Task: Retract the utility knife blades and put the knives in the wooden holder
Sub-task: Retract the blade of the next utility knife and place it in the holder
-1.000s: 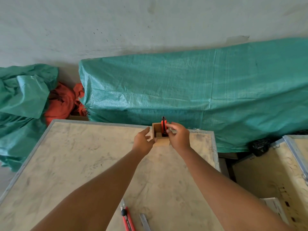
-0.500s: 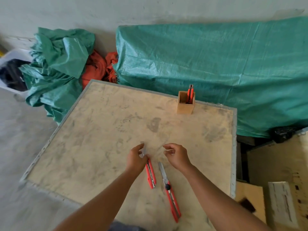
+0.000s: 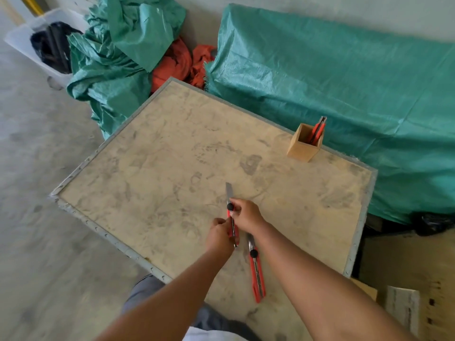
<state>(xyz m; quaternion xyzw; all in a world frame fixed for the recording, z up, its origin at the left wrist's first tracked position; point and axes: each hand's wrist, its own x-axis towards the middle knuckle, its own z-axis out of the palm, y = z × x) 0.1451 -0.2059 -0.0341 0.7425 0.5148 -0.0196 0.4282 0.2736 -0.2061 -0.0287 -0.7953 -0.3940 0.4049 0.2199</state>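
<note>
I hold a red utility knife [image 3: 231,219] over the near middle of the plywood table [image 3: 172,156], its steel blade sticking out away from me. My left hand [image 3: 220,236] grips the rear of its handle. My right hand [image 3: 247,215] pinches the front by the black slider knob. A second red knife [image 3: 257,273] lies flat on the table just right of my hands, its blade end partly under my right wrist. The wooden holder [image 3: 304,146] stands at the far right of the table with a red knife [image 3: 317,131] upright in it.
A green tarp-covered heap [image 3: 344,89] runs behind the table. A crumpled green tarp [image 3: 118,52] and orange cloth [image 3: 177,65] lie at the back left. A wooden crate [image 3: 406,279] stands at the right. Concrete floor is to the left.
My hands left the holder and came back to the near side of the table. The left hand lifted one knife off the table, and the right hand now grips its front.
</note>
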